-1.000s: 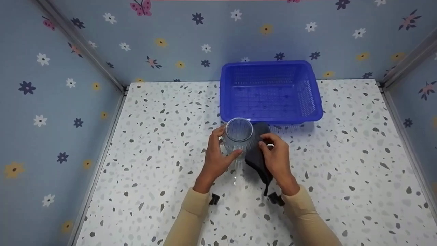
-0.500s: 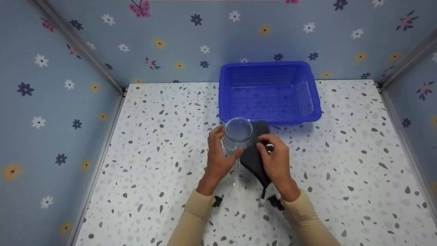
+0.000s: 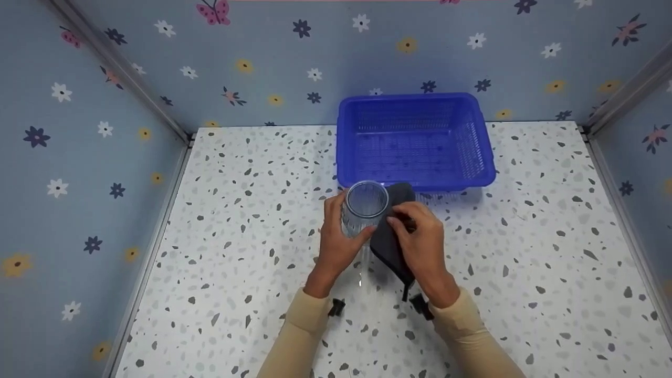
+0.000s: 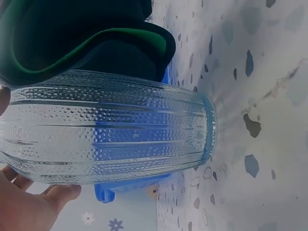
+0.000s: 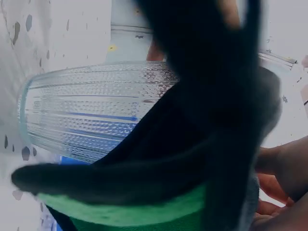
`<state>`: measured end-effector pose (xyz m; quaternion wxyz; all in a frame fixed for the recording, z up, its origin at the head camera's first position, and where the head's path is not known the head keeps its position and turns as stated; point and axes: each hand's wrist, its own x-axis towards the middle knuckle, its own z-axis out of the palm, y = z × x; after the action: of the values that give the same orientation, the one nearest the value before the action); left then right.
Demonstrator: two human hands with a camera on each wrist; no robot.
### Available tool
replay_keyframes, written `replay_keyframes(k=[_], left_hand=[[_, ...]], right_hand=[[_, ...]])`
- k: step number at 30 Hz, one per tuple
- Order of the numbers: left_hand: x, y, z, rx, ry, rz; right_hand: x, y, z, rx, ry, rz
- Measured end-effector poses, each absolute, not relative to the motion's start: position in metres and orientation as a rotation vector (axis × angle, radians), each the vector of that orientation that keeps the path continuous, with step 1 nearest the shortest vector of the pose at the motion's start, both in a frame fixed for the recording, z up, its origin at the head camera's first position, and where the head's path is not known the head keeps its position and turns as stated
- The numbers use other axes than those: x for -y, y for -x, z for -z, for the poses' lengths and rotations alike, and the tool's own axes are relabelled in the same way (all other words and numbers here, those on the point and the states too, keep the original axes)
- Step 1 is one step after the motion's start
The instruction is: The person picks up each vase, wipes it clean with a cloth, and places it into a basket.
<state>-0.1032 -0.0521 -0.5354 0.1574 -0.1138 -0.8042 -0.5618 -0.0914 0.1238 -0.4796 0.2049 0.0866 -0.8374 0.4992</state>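
Observation:
A tall clear glass vase (image 4: 134, 127), ribbed and dotted with a bumpy pattern, stands upright with its base at the tabletop and its round mouth facing up. My left hand (image 3: 338, 244) grips its upper part from the left, thumb on the near side and fingers round the back. Against the vase's right side lies a dark grey cloth (image 3: 387, 249) with a green face (image 5: 125, 214) showing in the wrist views. My right hand (image 3: 426, 236) pinches the cloth between thumb and forefinger beside the vase. The cloth hangs down toward the table, ending in a thin loop.
Just behind the vase sits a blue plastic basket (image 3: 480, 184) with slotted sides, its front rim close to the cloth. The speckled white table (image 3: 252, 210) is enclosed at the back and sides by flowered blue walls (image 3: 294, 58).
My right hand has shifted slightly left, bringing the cloth closer along the vase's side. The left hand keeps its grip, and the vase stays nearly in place.

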Motion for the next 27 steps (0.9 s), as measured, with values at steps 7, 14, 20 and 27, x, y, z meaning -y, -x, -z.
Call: replay_keyframes(k=[7,14,20,27], left_hand=[[0.051,0.104,0.535,2.284,0.306,1.562],[0.052,0.105,0.536,2.288,0.31,1.55],[0.054,0.106,0.535,2.286,0.345,1.504],[0.056,0.107,0.536,2.299,0.354,1.507]], right_hand=[[-0.121,0.094,0.479,2.38,-0.219,-1.275],[-0.125,0.095,0.487,2.407,-0.197,-1.287],[-0.133,0.097,0.507,2.45,-0.173,-1.389],[-0.133,0.103,0.543,2.492,-0.17,-1.402]])
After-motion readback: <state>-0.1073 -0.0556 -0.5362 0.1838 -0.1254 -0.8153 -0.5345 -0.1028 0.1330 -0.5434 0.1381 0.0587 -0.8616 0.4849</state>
